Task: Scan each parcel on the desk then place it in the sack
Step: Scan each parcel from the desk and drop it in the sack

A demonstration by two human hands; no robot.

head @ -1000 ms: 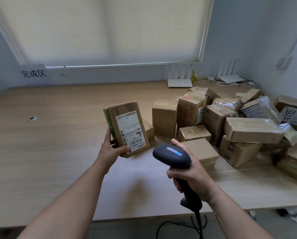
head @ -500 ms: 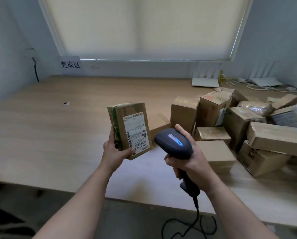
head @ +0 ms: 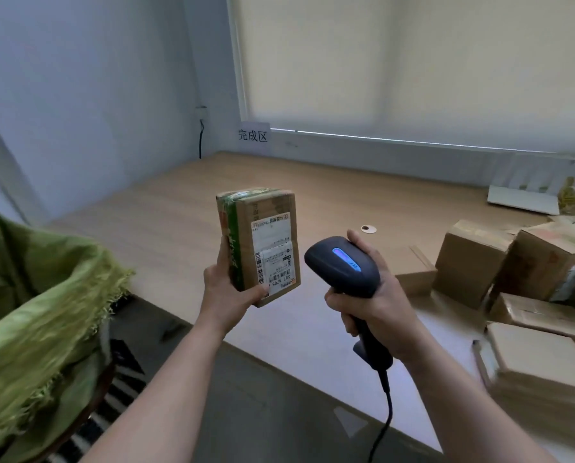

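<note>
Head view: my left hand (head: 227, 292) grips the parcel (head: 261, 245) upright above the desk (head: 185, 208) edge, label facing me. At its three o'clock, my right hand (head: 372, 302) clenches the scanner (head: 342, 267), blue light lit. Green sack (head: 42, 302) gapes at nine o'clock; other parcels (head: 513, 282) are piled at three.

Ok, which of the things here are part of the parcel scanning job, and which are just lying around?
Part of the job:
held parcel
scanner
green sack
parcels on the desk

Lying about:
white router
wall sign
window blind
</note>
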